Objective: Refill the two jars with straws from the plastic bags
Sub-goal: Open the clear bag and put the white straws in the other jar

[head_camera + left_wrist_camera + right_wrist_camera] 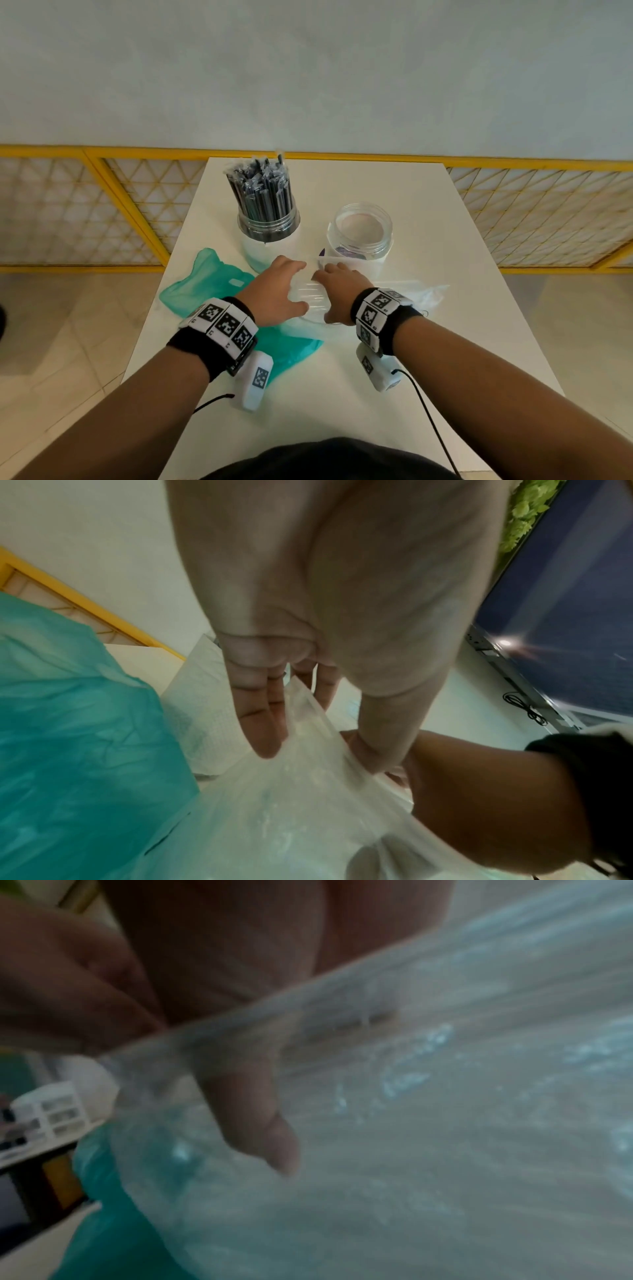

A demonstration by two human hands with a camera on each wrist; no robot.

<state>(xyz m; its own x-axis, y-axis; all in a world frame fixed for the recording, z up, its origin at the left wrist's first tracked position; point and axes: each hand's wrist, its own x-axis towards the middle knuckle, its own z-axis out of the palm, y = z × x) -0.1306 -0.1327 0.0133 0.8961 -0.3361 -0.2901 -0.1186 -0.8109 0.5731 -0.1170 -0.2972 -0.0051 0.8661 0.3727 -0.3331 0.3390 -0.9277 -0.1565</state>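
On the white table [428,342] the left jar [269,229] is packed with black wrapped straws [263,192]. To its right stands the clear right jar [359,233], with no straws in it. A clear plastic bag [310,294] lies in front of the jars between my hands. My left hand [301,284] holds its left side between thumb and fingers. My right hand [325,296] pinches the bag's edge, thumb [253,1123] under the film [445,1123]. In the left wrist view the bag [291,804] runs up between my fingers [260,718] and thumb.
A flat green plastic bag [212,284] lies under and left of my left wrist, also in the left wrist view [68,737]. A yellow lattice fence [102,205] runs behind the table. Cables trail from both wrist cameras toward the near edge.
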